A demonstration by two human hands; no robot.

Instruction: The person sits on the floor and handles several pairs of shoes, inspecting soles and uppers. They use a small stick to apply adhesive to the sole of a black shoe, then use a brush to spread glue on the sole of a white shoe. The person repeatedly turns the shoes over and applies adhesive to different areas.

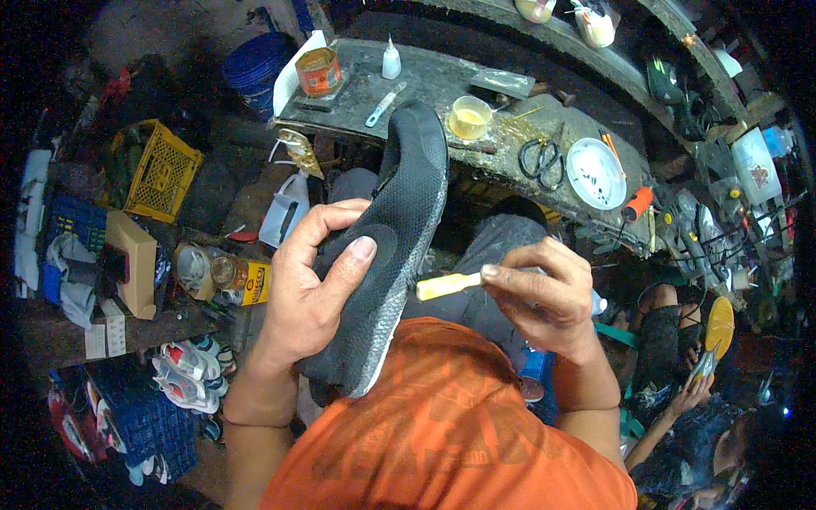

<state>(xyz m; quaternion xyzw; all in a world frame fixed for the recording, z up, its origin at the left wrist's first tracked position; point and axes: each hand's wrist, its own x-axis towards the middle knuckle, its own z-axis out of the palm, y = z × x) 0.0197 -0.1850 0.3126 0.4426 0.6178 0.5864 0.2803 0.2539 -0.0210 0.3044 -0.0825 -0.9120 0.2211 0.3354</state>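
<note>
My left hand (306, 293) grips a black shoe (416, 161) with a textured upper, thumb pressed on its side. The shoe stands nearly upright before my chest, toe away from me, and a whitish band runs along its lower edge. Between the fingertips of my right hand (548, 293) is a small yellow brush (448, 286), held level. Its end points left, close beside the shoe's pale edge; whether it touches is hard to tell. The inside of the shoe is mostly hidden.
On the workbench (357, 64) are a cup of yellowish liquid (469, 117), black scissors (542, 163), a white bowl (596, 173), a squeeze bottle (391, 61) and an orange tin (320, 73). A yellow crate (163, 170) stands left. At right, another person's hand (693, 395) holds a yellow-soled shoe (721, 327).
</note>
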